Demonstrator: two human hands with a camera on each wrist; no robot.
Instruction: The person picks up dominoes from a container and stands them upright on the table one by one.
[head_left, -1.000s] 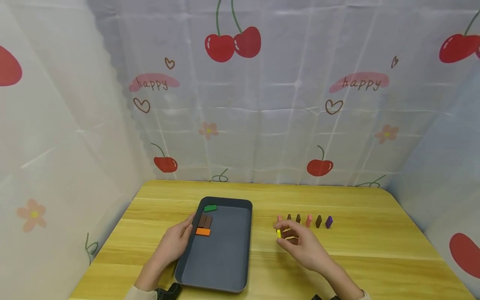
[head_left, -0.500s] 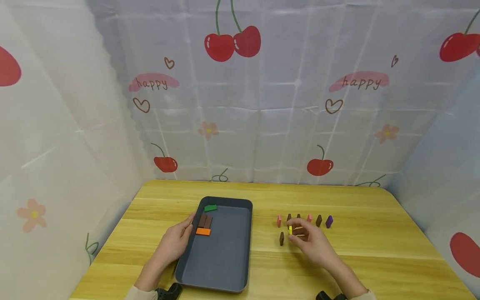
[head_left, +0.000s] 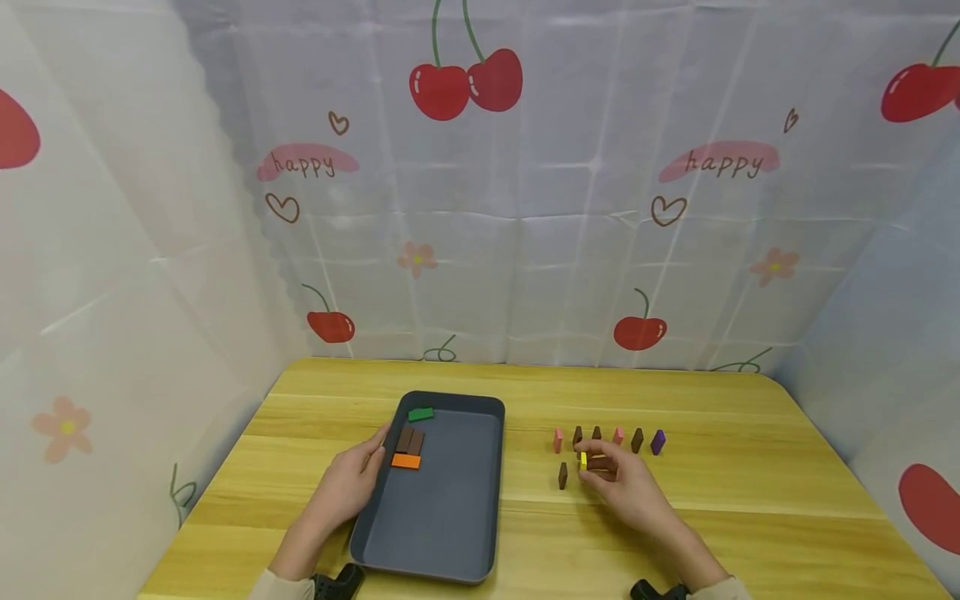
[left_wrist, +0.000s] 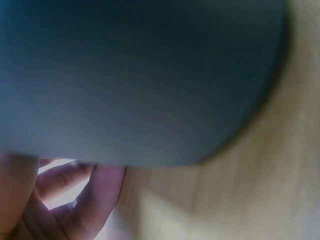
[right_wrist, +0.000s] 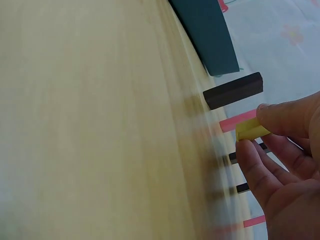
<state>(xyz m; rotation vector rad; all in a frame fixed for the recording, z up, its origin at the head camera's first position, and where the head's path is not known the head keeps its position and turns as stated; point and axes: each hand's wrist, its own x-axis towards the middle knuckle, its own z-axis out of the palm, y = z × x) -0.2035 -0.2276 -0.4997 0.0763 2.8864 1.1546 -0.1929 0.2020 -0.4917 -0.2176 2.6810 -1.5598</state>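
Note:
My left hand (head_left: 348, 482) holds the left side of a dark grey tray (head_left: 427, 567). In the left wrist view the tray's dark wall (left_wrist: 140, 90) hides part of the fingers. Between thumb and fingertips, my right hand (head_left: 626, 487) pinches a small yellow block (head_left: 583, 461), held upright just behind and right of a standing dark brown block (head_left: 562, 476). Beyond it, a row of small blocks stands on edge: a pink block (head_left: 558, 440) at its left end, brown and pink ones between, and a purple block (head_left: 658, 442) at its right end.
Inside the tray, along its left side, lie a green block (head_left: 421, 414), two brown blocks (head_left: 410, 441) and an orange block (head_left: 406, 461). A wooden table (head_left: 750, 483) carries everything. A cherry-patterned curtain (head_left: 555, 275) closes off the back and sides.
With the yellow block, my right hand has moved a little to the right, away from the standing brown block, which now shows fully. The left hand and tray stay put.

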